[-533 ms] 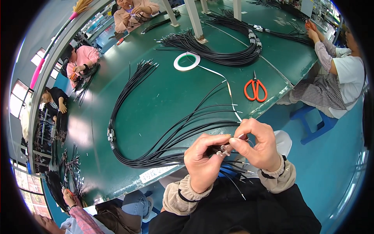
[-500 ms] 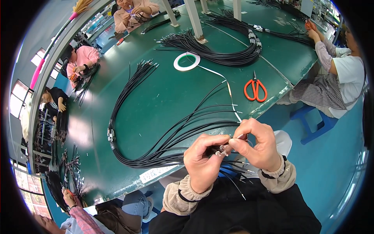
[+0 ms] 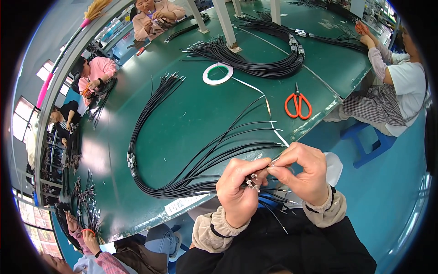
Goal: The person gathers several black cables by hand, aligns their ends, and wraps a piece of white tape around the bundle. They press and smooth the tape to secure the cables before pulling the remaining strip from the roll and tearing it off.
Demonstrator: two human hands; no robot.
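Note:
My left hand (image 3: 238,188) grips the near ends of a bundle of black cables (image 3: 191,155) with small metal connectors at their tips. My right hand (image 3: 305,172) pinches a strip of white tape (image 3: 270,114) against those cable ends, fingertips touching the left hand's. The strip runs back across the green table (image 3: 191,114) to a white tape roll (image 3: 217,73). The cable bundle loops left over the table and is tied at one spot (image 3: 131,160).
Orange scissors (image 3: 298,104) lie near the table's right edge. A larger black cable bundle (image 3: 269,59) lies farther back. Other people sit around the table: one at the right (image 3: 397,86), one at the far end (image 3: 153,16), several at the left. A blue stool (image 3: 365,141) stands at right.

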